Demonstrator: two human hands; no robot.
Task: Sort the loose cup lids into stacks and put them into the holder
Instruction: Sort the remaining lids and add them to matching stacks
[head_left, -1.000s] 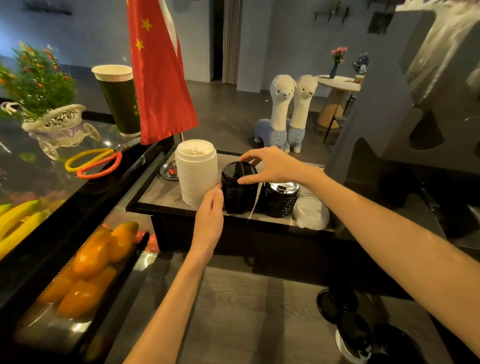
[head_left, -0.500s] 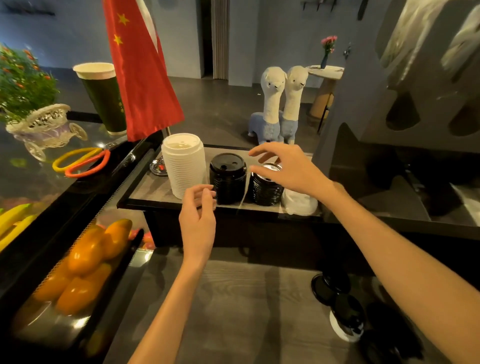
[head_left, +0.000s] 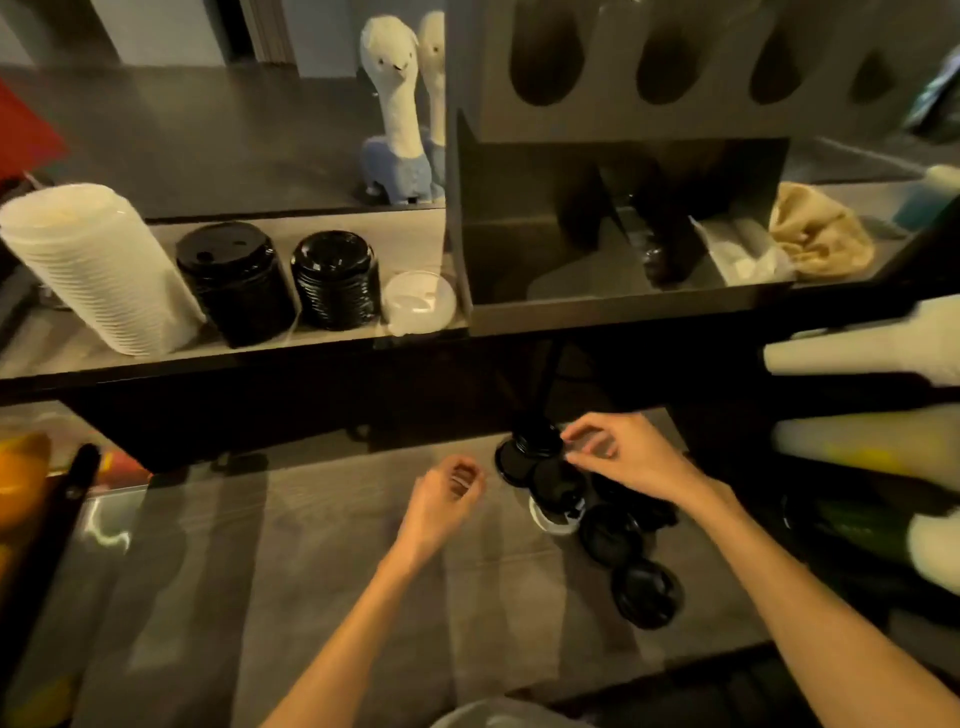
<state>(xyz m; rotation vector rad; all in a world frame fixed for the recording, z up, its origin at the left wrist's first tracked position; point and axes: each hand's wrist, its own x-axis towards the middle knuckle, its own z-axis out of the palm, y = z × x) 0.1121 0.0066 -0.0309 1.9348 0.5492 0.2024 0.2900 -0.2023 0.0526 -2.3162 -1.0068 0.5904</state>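
1. Right hand (head_left: 631, 457): above the loose lids (head_left: 608, 530) near the counter's (head_left: 322, 545) right edge; its fingers are curled, the thumb and fingertips close together over the far end of the pile. Whether they pinch a lid cannot be told; the spot is blurred.
2. Left hand (head_left: 441, 501): over bare counter, just left of the pile, fingers loosely curled, nothing in it.
3. Loose lids: black ones, overlapping, in a row running from the counter's far edge toward its near right corner. A white lid (head_left: 550, 519) shows partly under them.
4. Holder (head_left: 270, 343): a raised tray beyond the counter's far edge. Four stacks stand along it, left to right:
   - white stack (head_left: 98, 270), tallest, at the left end, leaning left;
   - black stack (head_left: 234, 283), just beside the white one;
   - lower black stack (head_left: 335, 280), apart from its neighbour by a narrow gap;
   - clear lids (head_left: 420, 301), a low pile at the right end, against the rack's side panel.
5. Rack (head_left: 613, 156): a dark unit right of the holder, with oval openings across its top.
6. Cloth (head_left: 818, 236): crumpled, tan, at the right end of the rack's shelf.
7. Llama toys (head_left: 397, 119): two, upright on the floor beyond the holder.
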